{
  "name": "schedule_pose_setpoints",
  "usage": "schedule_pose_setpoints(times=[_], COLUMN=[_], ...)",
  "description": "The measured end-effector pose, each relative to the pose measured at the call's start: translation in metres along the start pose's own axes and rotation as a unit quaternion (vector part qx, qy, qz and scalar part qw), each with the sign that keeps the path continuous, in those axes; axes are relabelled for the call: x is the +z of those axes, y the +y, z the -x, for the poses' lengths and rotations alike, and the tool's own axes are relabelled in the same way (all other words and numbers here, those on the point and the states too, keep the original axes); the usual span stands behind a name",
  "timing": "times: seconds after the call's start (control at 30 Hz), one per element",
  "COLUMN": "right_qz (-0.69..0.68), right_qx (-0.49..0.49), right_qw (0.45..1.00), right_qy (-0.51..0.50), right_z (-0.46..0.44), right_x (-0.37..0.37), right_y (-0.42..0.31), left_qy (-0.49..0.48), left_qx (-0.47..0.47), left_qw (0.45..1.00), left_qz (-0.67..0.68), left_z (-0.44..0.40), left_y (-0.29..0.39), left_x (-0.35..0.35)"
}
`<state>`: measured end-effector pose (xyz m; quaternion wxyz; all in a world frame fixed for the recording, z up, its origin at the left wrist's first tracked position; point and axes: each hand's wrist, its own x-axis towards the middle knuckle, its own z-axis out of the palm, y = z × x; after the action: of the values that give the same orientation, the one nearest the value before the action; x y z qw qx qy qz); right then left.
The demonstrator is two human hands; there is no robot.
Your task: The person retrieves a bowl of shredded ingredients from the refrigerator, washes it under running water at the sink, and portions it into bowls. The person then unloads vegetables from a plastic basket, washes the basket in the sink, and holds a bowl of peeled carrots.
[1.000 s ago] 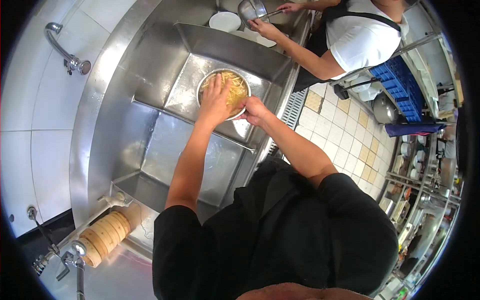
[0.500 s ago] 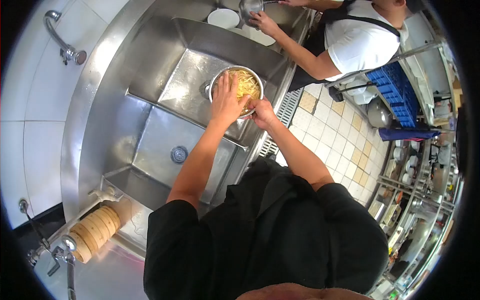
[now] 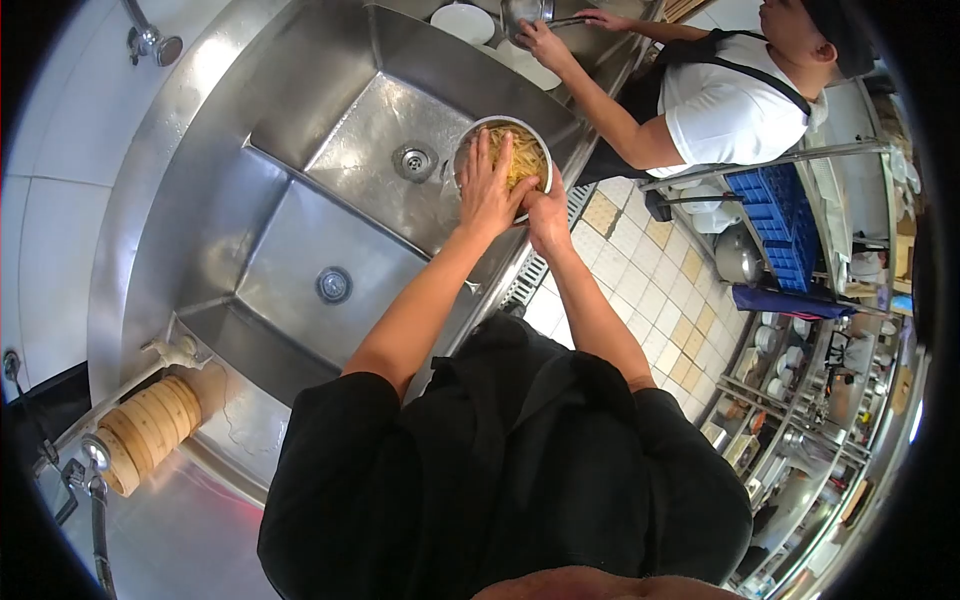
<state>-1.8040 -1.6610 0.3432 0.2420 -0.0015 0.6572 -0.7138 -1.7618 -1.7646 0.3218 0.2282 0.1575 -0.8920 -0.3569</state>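
Over the upper basin of the steel sink (image 3: pixel 345 135) I hold a round metal bowl (image 3: pixel 549 165) of thin yellow shreds (image 3: pixel 524 152); I cannot tell what food they are. The bowl tips towards the left, and what looks like clear water runs from that side. My left hand (image 3: pixel 484 192) lies with stretched fingers across the shreds and the bowl's left part. At the near right rim, my right hand (image 3: pixel 547 218) is closed on the bowl, its lower fingers hidden.
A co-worker (image 3: pixel 725 110) at the sink's far end holds a metal pan (image 3: pixel 522 15) near white plates (image 3: pixel 463 22). Bamboo steamers (image 3: pixel 150 430) sit at lower left. Basin drains (image 3: pixel 413 161) show. Blue crates (image 3: pixel 775 225) and shelving stand across the tiled floor (image 3: pixel 640 270).
The bowl has tilted further left and shifted away from the upper drain, which now shows. Water appears at its left side. The whole view has moved slightly.
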Motion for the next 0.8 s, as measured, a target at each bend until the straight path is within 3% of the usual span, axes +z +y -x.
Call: schedule_pose_setpoints(times=[0.13, 0.3, 0.43, 0.5, 0.57, 0.6, 0.63, 0.67, 0.7, 0.73, 0.77, 0.8], right_qz=[0.160, 0.381, 0.391, 0.376, 0.404, 0.336, 0.308, 0.330, 0.270, 0.139, 0.010, -0.109], right_qx=[-0.081, -0.176, -0.131, -0.200, -0.271, -0.253, -0.202, -0.222, -0.123, -0.023, 0.083, 0.064], right_qw=[0.983, 0.906, 0.910, 0.904, 0.872, 0.905, 0.928, 0.915, 0.952, 0.989, 0.996, 0.991], right_qy=[0.029, 0.049, 0.037, 0.031, 0.056, 0.061, 0.059, 0.071, 0.078, 0.039, 0.026, 0.038], right_z=[-0.007, 0.007, 0.022, 0.014, -0.004, 0.011, 0.018, 0.012, 0.017, 0.028, 0.041, 0.039], right_x=[-0.005, 0.001, 0.007, 0.003, -0.014, -0.005, -0.006, -0.014, -0.016, -0.031, -0.047, -0.055], right_y=[0.003, -0.020, -0.043, -0.022, 0.011, 0.005, -0.004, 0.009, -0.009, -0.026, -0.045, -0.023], left_qy=[0.032, 0.075, 0.109, 0.108, 0.095, 0.076, 0.086, 0.094, 0.099, 0.013, -0.050, -0.096], left_qx=[-0.021, -0.027, -0.033, -0.034, 0.028, 0.066, 0.083, 0.102, 0.123, 0.076, 0.046, 0.101], left_qw=[0.996, 0.984, 0.977, 0.983, 0.995, 0.978, 0.986, 0.989, 0.987, 0.996, 0.997, 0.989], left_qz=[0.084, 0.160, 0.182, 0.146, 0.030, -0.185, -0.114, -0.042, 0.029, 0.039, -0.039, -0.046], left_z=[0.004, 0.008, 0.009, 0.010, 0.015, 0.017, 0.014, 0.011, 0.009, 0.004, 0.005, -0.002], left_y=[0.000, -0.004, 0.005, 0.000, -0.018, -0.020, -0.021, -0.019, -0.017, 0.005, 0.037, 0.033], left_x=[0.013, 0.033, 0.039, 0.045, 0.060, 0.061, 0.059, 0.056, 0.053, 0.033, 0.016, 0.014])
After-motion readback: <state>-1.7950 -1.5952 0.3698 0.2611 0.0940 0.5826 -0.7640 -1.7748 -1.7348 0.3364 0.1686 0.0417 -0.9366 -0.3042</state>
